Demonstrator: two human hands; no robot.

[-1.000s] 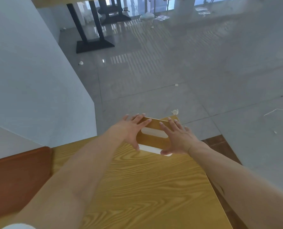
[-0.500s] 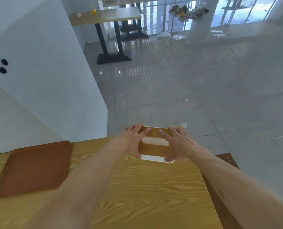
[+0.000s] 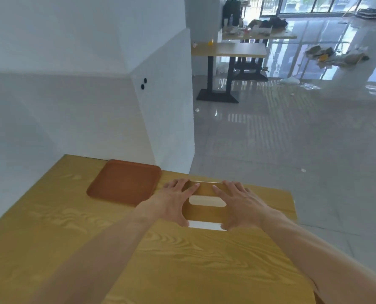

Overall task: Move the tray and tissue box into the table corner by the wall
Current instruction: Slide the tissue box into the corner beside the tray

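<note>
Hands clamped on the tissue box, far right part of the wooden surface.

Forearms stretched forward over the surface (image 3: 182, 270). Left hand (image 3: 174, 202) and right hand (image 3: 239, 207) spread wide, fingers over the top, thumbs against the near side, pressing the tissue box (image 3: 205, 212) from both ends. Just left of the box, brown tray (image 3: 125, 185) flat on the surface, far edge close against the white wall (image 3: 84, 106). Beyond, glossy floor (image 3: 292, 150) and another table (image 3: 228, 50).
</note>
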